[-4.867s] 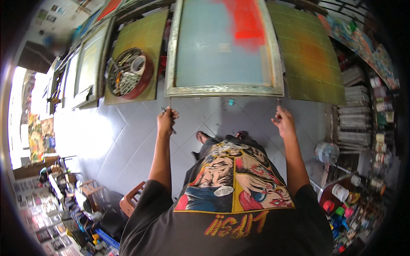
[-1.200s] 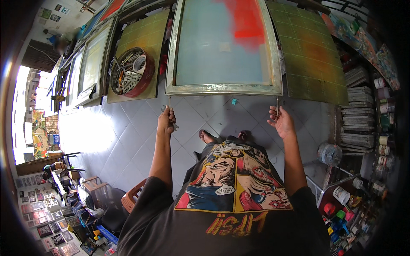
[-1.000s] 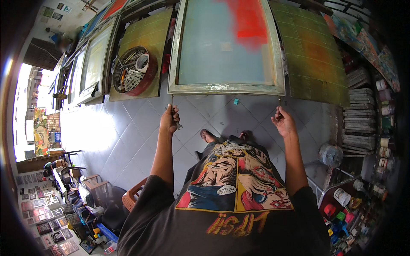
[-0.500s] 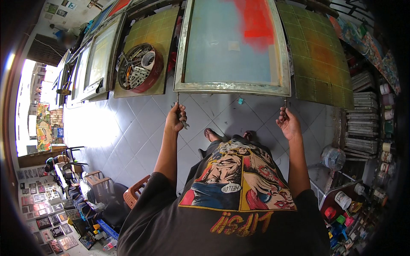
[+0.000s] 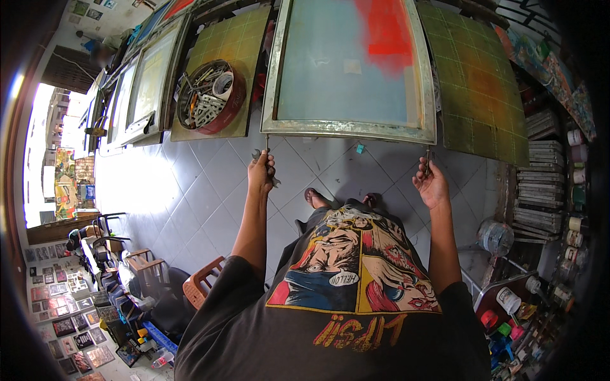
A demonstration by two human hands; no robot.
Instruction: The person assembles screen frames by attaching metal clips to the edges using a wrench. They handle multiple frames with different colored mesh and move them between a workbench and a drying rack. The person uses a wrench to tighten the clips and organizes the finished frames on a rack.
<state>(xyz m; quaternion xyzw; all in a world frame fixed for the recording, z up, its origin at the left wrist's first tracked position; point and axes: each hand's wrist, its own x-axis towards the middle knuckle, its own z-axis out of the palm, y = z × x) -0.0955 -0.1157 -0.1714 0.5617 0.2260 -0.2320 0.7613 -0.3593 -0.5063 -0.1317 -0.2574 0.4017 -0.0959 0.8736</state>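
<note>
A screen-printing frame [image 5: 356,131] with a metal rim, grey-blue mesh and a red ink patch lies ahead of me. My left hand [image 5: 260,173] is closed below its near left corner, fingers at a thin metal bolt [image 5: 267,143]. An open-ended wrench [image 5: 276,182] is gripped in the same hand, its ends showing on either side of the fingers. Under the near right corner, my right hand [image 5: 431,184] pinches another thin metal bolt [image 5: 427,155] between thumb and fingers. The exact contact at both fingertips is too small to make out.
A round red tin [image 5: 236,101] of tools and a tape roll rests on a greenish board [image 5: 251,38] to the left. Another greenish board [image 5: 483,82] flanks the frame's right. A water jug [image 5: 495,237], stacked frames [image 5: 537,190] and an orange chair [image 5: 202,284] stand around me.
The whole view has shifted slightly. More of the wrench shows above my left fingers, and my right fingers have changed position a little around the bolt.
</note>
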